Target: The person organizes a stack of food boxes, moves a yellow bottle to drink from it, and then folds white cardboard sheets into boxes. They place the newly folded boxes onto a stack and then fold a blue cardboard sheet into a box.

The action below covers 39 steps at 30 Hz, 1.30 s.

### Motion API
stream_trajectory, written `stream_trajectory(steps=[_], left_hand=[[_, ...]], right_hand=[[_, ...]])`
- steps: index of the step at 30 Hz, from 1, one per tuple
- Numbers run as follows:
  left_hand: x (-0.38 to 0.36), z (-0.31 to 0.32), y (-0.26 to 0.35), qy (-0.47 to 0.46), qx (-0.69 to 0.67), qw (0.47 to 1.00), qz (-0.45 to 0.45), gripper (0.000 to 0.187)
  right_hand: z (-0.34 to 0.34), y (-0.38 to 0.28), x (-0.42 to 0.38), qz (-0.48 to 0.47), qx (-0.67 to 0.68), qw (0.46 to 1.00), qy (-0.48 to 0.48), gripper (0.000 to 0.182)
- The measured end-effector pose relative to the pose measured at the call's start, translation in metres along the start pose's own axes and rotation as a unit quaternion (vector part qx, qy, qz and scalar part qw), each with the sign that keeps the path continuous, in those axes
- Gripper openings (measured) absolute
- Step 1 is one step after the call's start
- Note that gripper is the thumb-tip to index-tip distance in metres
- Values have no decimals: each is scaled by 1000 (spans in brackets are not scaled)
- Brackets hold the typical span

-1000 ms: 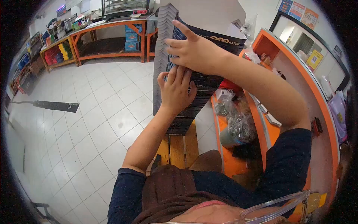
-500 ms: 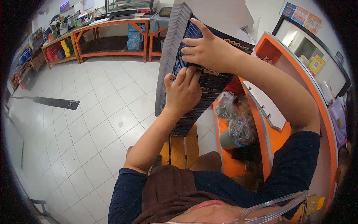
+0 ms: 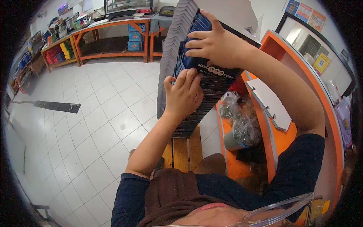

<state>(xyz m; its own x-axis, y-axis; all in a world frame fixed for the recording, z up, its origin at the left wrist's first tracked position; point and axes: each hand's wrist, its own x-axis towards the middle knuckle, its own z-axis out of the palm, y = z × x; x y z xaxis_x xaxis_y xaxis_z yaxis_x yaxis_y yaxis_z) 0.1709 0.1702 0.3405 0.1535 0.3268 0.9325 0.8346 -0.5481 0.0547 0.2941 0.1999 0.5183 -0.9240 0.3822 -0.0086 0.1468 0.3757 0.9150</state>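
Observation:
A tall stack of flat-folded cardboard boxes (image 3: 196, 109), black-printed with "MANG" and "KATSU" lettering, stands before me on a slatted wooden bench (image 3: 180, 153). Grey notched flaps run down its left side. My right hand (image 3: 217, 45) grips the upper boxes, fingers spread across their edges; its thumb is hidden. Lower on the stack, my left hand (image 3: 184, 92) has bent fingers closed on the box edges, tips touching just under the lettering. A gap shows between the upper boxes and those beneath.
To the right is an orange shelf unit (image 3: 270, 151) with a plastic-wrapped bundle (image 3: 244, 130) and white card pieces (image 3: 274, 106). An orange-framed counter (image 3: 113, 26) lines the back wall. A dark strip (image 3: 56, 106) extends over the tiled floor (image 3: 102, 113) at left.
The upper boxes have tilted up and apart from those below, showing more lettering. My right hand has shifted slightly right with them; my left hand has moved slightly left and down.

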Motion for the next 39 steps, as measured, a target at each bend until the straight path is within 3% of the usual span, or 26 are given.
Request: stream_trajectory(steps=[10,13,17,18,20,22,23,25,26,28,30,31,32,34,35,36,39], left_hand=[[2,-6,-7,-6,-18,999,-29,32],[13,-4,-14,37,-110,993,-18,33],[58,-7,-37,110,-277,947,-121,75],[68,0,-49,49,-290,950,-109,84],[79,16,-70,-76,-308,945,-84,102],[84,22,-68,-109,-376,914,-105,107],[86,26,-67,-128,-410,896,-114,109],[85,30,-72,-121,-407,895,-139,111],[84,28,-71,-128,-397,895,-157,112],[84,29,-73,-143,-384,894,-182,111],[87,25,-65,-153,-416,880,-167,110],[89,23,-61,-158,-431,874,-160,109],[91,21,-58,-155,-399,890,-157,104],[93,23,-59,-148,-430,872,-181,99],[92,24,-58,-146,-446,861,-196,96],[91,18,-55,-124,-397,891,-181,89],[94,9,-46,-77,-464,865,-174,87]], right_hand=[[-2,37,-20,74,100,991,52,56],[0,29,-18,66,153,986,32,58],[-1,17,-15,55,162,985,-5,58],[0,17,-15,55,148,987,-8,59],[10,18,-21,53,121,987,97,61],[3,24,-33,93,62,969,221,67],[2,30,-45,190,124,927,299,74],[4,39,-80,370,235,787,434,89],[16,28,-103,476,342,677,444,79],[65,-6,-140,556,557,461,410,71],[75,-39,-145,513,666,438,318,71],[66,-57,-135,487,662,505,263,70],[77,-63,-129,503,641,519,256,71],[98,-75,-119,534,600,544,241,72],[101,-77,-119,522,613,525,274,73],[100,-76,-117,508,625,506,308,74],[101,-69,-110,447,658,463,390,84]])
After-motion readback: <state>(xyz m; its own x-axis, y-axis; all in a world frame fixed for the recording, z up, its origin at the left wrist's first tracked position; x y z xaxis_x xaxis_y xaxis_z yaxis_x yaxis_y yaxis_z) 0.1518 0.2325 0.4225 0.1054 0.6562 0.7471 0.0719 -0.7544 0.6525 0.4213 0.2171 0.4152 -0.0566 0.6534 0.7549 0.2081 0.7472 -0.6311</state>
